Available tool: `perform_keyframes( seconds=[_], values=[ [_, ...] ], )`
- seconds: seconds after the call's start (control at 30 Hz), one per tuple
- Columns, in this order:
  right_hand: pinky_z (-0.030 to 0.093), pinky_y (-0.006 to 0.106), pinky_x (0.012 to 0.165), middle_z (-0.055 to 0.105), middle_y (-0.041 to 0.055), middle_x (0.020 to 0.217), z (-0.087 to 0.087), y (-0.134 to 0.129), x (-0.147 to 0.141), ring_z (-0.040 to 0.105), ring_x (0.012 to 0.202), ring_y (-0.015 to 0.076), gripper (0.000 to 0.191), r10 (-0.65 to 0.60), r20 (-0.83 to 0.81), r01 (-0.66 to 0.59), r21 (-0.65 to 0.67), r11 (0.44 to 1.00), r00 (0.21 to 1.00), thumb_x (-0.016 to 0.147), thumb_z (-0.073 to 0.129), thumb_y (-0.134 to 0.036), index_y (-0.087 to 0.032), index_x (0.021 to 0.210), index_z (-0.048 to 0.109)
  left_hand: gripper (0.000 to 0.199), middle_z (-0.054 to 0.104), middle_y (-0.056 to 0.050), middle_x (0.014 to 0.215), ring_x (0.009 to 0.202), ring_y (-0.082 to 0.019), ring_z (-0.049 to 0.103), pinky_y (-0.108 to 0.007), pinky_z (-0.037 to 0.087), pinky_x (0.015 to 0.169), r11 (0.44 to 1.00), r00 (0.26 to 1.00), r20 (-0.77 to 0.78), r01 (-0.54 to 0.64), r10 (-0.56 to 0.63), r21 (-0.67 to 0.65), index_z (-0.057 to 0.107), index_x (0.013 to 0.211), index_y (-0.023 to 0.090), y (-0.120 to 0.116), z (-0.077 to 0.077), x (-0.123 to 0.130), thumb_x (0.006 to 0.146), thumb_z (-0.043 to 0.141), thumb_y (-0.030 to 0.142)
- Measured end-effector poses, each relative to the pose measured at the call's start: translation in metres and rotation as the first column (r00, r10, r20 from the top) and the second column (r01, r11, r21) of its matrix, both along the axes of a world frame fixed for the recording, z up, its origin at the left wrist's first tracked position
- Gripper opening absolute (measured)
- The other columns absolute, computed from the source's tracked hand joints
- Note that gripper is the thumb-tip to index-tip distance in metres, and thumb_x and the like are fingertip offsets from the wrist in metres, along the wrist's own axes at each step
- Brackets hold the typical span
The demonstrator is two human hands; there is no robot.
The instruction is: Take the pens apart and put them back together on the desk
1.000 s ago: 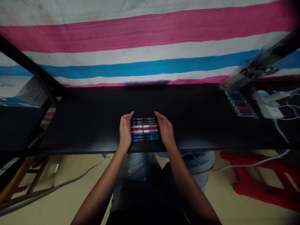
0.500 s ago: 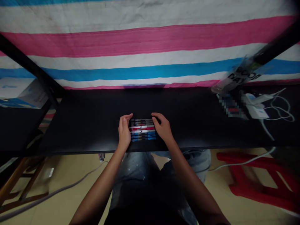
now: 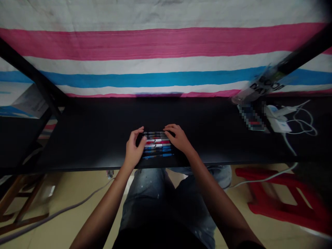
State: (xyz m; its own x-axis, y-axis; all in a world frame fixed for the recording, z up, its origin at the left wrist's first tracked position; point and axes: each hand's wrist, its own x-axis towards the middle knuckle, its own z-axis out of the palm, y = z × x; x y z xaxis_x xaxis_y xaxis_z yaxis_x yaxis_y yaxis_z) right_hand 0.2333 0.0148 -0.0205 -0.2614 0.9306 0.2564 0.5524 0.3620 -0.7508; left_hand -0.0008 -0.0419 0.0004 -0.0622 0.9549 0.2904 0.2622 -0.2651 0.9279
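Both hands partly hide the pens' ends.

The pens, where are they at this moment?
In the head view, the pens lie side by side on the black table, near its front edge, between the left hand and right hand.

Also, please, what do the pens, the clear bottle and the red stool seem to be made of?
The pens: probably smooth plastic, judging by their slim, coloured barrels.
The clear bottle: plastic or glass, I cannot tell which; it looks see-through, with dark lettering.
The red stool: most likely moulded plastic, from its even colour and rounded edges.
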Motion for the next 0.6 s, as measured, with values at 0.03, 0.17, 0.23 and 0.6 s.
perform_keyframes(
  seconds=[0.03, 0.17, 0.23, 0.6],
  values=[
    [0.046, 0.046, 0.100, 0.069, 0.0100, 0.113, -0.001, 0.000, 0.000, 0.061, 0.110, 0.0255, 0.020, 0.000, 0.004, 0.000, 0.005, 1.000, 1.000, 0.094, 0.058, -0.022, -0.022, 0.101, 0.076, 0.037, 0.057, -0.014, 0.146, 0.143, -0.032, 0.046, -0.057, 0.035, 0.120, 0.997, 0.983, -0.169, 0.080, -0.075, 0.021, 0.059, 0.123, 0.022, -0.006, 0.003, -0.001, 0.094, 0.066, 0.044],
    [0.045, 0.047, 0.101, 0.069, 0.0095, 0.113, 0.000, 0.006, -0.001, 0.060, 0.110, 0.0255, 0.017, 0.037, 0.040, -0.037, 0.003, 0.999, 0.999, 0.093, 0.060, -0.022, -0.022, 0.099, 0.077, 0.067, 0.034, -0.014, 0.163, 0.156, -0.042, 0.015, -0.067, 0.023, 0.122, 0.956, 0.763, -0.596, 0.293, -0.251, -0.027, 0.056, 0.137, 0.026, -0.021, 0.009, -0.006, 0.078, 0.083, 0.041],
    [0.045, 0.046, 0.101, 0.069, 0.0093, 0.113, 0.002, 0.010, -0.002, 0.060, 0.109, 0.0253, 0.015, 0.055, 0.065, -0.055, -0.010, 0.998, 0.996, 0.092, 0.063, -0.021, -0.022, 0.097, 0.077, 0.070, 0.031, -0.014, 0.165, 0.156, -0.042, 0.013, -0.068, 0.023, 0.121, 0.955, 0.714, -0.653, 0.294, -0.253, -0.049, 0.053, 0.142, 0.027, -0.022, 0.008, -0.007, 0.080, 0.082, 0.039],
    [0.044, 0.047, 0.104, 0.067, 0.0075, 0.109, 0.009, 0.031, -0.002, 0.062, 0.107, 0.0236, 0.012, 0.204, 0.077, -0.197, -0.083, 0.977, 0.976, 0.084, 0.070, -0.016, -0.023, 0.090, 0.078, 0.070, 0.038, -0.014, 0.161, 0.153, -0.045, 0.021, -0.072, 0.016, 0.120, 0.947, 0.750, -0.602, 0.318, -0.273, -0.033, 0.056, 0.141, 0.030, -0.014, 0.004, -0.004, 0.078, 0.081, 0.047]
  ],
)
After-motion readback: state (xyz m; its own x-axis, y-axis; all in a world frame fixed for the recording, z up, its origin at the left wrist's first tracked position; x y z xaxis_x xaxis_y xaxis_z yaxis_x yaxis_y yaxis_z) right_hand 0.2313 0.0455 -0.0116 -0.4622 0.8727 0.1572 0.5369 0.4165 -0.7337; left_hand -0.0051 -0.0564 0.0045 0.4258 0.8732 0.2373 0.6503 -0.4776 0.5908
